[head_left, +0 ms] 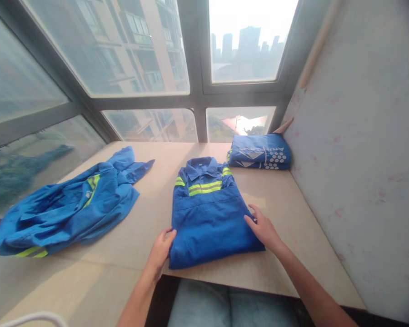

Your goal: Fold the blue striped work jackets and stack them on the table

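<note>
A folded blue work jacket (211, 227) lies collar away from me on the table, with yellow-and-grey reflective bands across its chest and sleeves. At its lower left edge rests my left hand (163, 247), thumb against the cloth and the other fingers loosely curved beside it. My right hand (263, 227) touches the right edge, its thumb on the fabric and its fingers apart. Both hands look open, not gripping, though some fingertips are hidden. To the left, a crumpled blue work garment (71, 204) with similar reflective bands is spread out loosely.
A folded blue bundle (259, 152) with white print sits at the back right corner, by the wall (361, 159). Windows (150, 122) border the pale table (150, 195) at the back and left. A white curved object (37, 316) shows at the bottom left.
</note>
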### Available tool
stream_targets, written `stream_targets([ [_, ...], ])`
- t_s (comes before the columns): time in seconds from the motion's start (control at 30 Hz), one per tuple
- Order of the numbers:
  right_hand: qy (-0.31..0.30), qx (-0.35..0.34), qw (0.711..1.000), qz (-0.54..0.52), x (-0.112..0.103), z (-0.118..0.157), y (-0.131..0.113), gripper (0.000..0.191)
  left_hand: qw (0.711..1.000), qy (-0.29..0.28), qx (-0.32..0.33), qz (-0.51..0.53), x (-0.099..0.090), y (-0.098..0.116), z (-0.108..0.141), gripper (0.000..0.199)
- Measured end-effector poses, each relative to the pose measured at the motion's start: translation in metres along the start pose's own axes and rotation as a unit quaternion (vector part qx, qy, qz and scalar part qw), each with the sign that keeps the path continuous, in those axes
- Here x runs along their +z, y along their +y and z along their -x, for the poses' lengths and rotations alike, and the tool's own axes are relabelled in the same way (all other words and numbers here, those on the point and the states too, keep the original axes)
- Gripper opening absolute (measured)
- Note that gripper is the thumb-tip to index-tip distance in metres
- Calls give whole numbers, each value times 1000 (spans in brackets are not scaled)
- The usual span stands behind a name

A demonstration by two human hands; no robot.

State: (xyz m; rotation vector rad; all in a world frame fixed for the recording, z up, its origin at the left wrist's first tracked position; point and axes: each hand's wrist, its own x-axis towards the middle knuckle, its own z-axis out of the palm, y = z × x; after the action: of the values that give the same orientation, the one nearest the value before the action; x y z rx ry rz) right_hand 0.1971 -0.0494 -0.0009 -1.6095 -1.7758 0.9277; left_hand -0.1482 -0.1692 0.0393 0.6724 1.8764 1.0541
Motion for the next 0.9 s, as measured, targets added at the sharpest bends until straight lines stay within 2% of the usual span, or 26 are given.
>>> stream_targets([
  [0.1, 1, 30, 1000, 5, -4, 19, 10, 65, 998, -37, -15, -48, -11, -7, 16, 69],
  [0.2, 2, -3, 1000, -1, -5, 37, 17, 62, 996, -55, 13, -65, -16, -20, 29, 75],
  [0.33, -5, -23, 1000, 10, -4, 51, 23, 58, 991, -31, 50, -122, -14, -34, 43, 68],
  [0.4, -13, -21, 999, 33, -6, 56, 26, 55, 976, 4, 62, -210, -11, -39, 50, 55],
  [0.5, -34, -42, 994, 95, -12, 59, 23, 49, 908, 75, 106, -398, -9, -37, 57, 44],
  [0.57, -18, -88, 986, 143, -17, 55, 11, 44, 859, 112, 187, -462, -6, -28, 55, 46],
  [0.63, 11, -164, 971, 171, -20, 45, -10, 40, 822, 121, 295, -472, 2, -11, 48, 45],
  [0.7, 12, -254, 950, 180, -17, 30, -37, 38, 787, 94, 387, -471, 15, 11, 36, 45],
  [0.77, -20, -324, 927, 190, -7, 13, -60, 40, 749, 48, 451, -483, 33, 30, 22, 46],
  [0.83, -57, -362, 906, 214, 7, -5, -74, 43, 712, 4, 488, -505, 50, 41, 5, 48],
  [0.9, -83, -368, 895, 238, 20, -21, -74, 48, 691, -21, 496, -525, 63, 40, -13, 52],
])
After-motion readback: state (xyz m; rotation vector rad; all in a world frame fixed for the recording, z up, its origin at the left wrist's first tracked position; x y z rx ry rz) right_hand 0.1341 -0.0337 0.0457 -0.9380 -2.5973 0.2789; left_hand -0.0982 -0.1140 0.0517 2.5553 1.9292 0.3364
